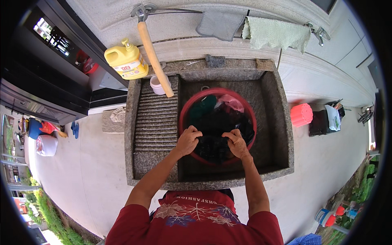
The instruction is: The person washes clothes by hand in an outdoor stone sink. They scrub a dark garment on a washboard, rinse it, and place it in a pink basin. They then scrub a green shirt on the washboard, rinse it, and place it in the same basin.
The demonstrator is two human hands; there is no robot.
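A round red basin (252,122) stands inside a grey stone sink (274,118). Dark clothes fill much of it, with a green piece (203,107) and a pink piece (231,102) toward its far side. My left hand (188,140) is closed at the basin's left side, gripping a black garment (214,148). Opposite it, my right hand (237,143) also has its fingers closed on the black cloth, which stretches between both hands over the basin.
Left of the basin lies a ribbed stone washboard (157,130). A yellow pump jug (127,61), a pale cup (157,85) and an orange hose (153,57) are at the far left corner. Cloths (277,33) hang behind. A pink bucket (301,114) is on the right.
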